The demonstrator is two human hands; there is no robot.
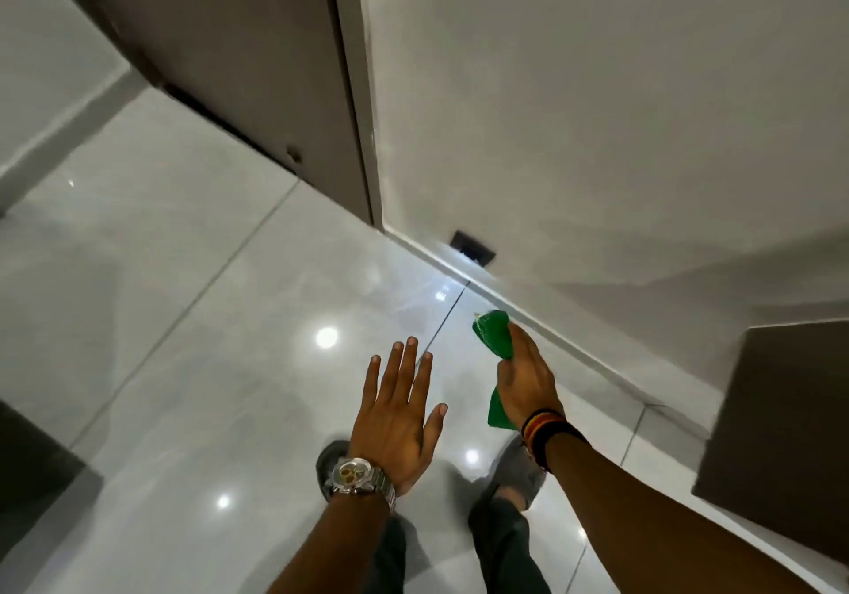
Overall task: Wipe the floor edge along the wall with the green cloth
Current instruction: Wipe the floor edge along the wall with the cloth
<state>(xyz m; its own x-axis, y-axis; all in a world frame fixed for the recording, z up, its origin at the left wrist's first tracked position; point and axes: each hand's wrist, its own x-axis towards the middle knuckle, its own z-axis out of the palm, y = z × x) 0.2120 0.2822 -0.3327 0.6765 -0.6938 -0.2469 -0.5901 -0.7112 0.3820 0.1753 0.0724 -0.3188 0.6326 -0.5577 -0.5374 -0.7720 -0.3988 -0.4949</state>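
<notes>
Green cloth point(494, 334) bunched in right hand point(528, 380); left hand point(395, 414) spread empty.

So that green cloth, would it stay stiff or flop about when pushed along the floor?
Probably floppy: the green cloth bunches in the right hand and droops below the palm. Likely light, since one hand holds it loosely. On the glossy floor tiles it should slide easily.

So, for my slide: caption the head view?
Right hand grips green cloth near the baseboard; left hand open above the tiled floor.
</notes>
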